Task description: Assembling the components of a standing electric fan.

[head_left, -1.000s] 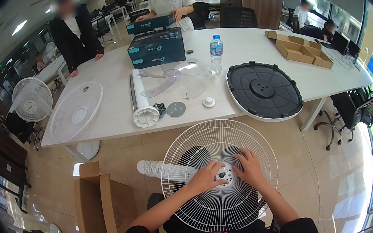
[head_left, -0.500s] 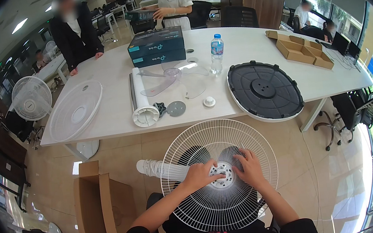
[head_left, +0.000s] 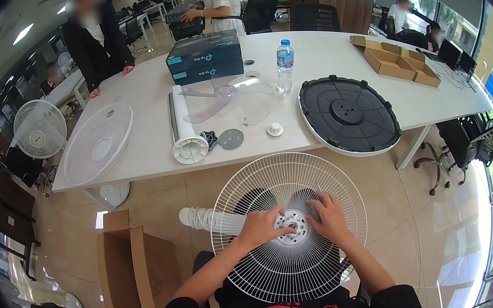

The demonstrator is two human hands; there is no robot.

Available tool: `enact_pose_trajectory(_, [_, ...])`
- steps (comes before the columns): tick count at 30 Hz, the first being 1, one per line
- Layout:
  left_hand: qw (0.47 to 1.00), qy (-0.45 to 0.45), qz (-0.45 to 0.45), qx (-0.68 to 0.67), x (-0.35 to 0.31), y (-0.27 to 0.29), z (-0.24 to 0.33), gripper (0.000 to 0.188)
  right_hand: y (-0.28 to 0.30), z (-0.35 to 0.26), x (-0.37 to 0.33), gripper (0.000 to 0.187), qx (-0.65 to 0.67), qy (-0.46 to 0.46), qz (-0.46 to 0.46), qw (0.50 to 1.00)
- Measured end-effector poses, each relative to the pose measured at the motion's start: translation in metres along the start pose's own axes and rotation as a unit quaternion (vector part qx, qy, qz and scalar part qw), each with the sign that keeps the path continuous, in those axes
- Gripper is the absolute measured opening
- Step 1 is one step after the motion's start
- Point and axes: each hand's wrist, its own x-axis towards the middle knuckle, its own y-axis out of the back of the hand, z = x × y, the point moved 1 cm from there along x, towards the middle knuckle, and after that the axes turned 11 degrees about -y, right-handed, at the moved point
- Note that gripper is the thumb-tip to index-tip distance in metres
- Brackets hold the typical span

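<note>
A round white wire fan grille [head_left: 296,270] lies over my lap, its white hub plate [head_left: 293,237] facing up with a small metal shaft at the centre. My left hand [head_left: 261,228] is closed on the left side of the hub, thumb reaching across the plate and fingers bent over the wires. On the hub's right side my right hand [head_left: 328,220] rests on the wires with its fingers spread. From under the grille's left side sticks out a white fan stem [head_left: 217,221] with a white cord wound round it.
On the table ahead lie a second grille [head_left: 97,125], a white tube [head_left: 185,121], clear fan blades [head_left: 225,93], a white knob [head_left: 275,129] and a round black-bottomed base [head_left: 348,115]. A bottle [head_left: 286,67] and dark boxes [head_left: 205,57] stand behind. An open carton [head_left: 157,274] is at left.
The view has shifted slightly. My left thumb and fingers have moved a little at the hub; my right hand stays on the wires. A person across the table has turned aside.
</note>
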Motion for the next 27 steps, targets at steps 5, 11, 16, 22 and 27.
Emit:
enact_pose_trajectory(5, [0.976,-0.156,0.147,-0.046,0.011,-0.015,0.015,0.06,0.0,-0.002,0.002,0.048,0.002,0.0,-0.005,1.0])
enact_pose_trajectory(11, [1.0,0.023,-0.008,-0.013,0.003,0.005,-0.01,0.059,-0.003,0.002,0.0,0.048,0.0,0.0,0.0,1.0])
enact_pose_trajectory(16, [0.999,-0.029,-0.004,-0.045,0.004,0.003,0.006,0.061,0.0,-0.001,0.001,0.049,-0.005,0.0,-0.004,1.0])
enact_pose_trajectory(22, [0.977,-0.213,-0.03,0.003,0.007,-0.012,0.01,0.085,0.003,-0.001,0.0,0.05,-0.002,0.001,-0.008,1.0])
enact_pose_trajectory(27, [0.987,-0.102,-0.091,-0.08,0.004,-0.02,0.004,0.085,0.003,-0.001,0.005,0.05,0.01,-0.005,-0.017,1.0])
